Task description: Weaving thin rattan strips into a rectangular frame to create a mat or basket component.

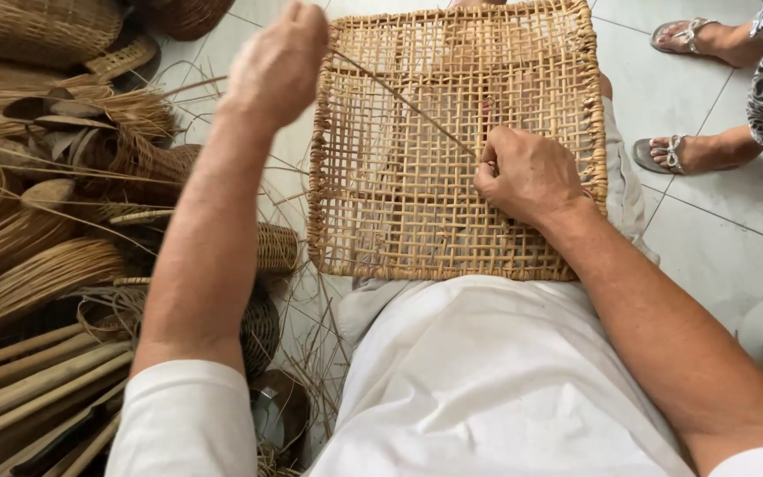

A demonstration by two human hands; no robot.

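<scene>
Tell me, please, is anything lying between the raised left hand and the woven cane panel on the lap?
Nothing visible does. The left hand hangs beside the woven panel, joined to it only by the taut cane strand running down to the right hand resting on the weave.

A tan open-lattice woven panel [417, 177], white clothing [487, 380], pale grey floor tiles [735, 238].

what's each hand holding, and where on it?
Left hand grips one end of a thin cane strand; right hand pinches its other end against the woven panel.
</scene>
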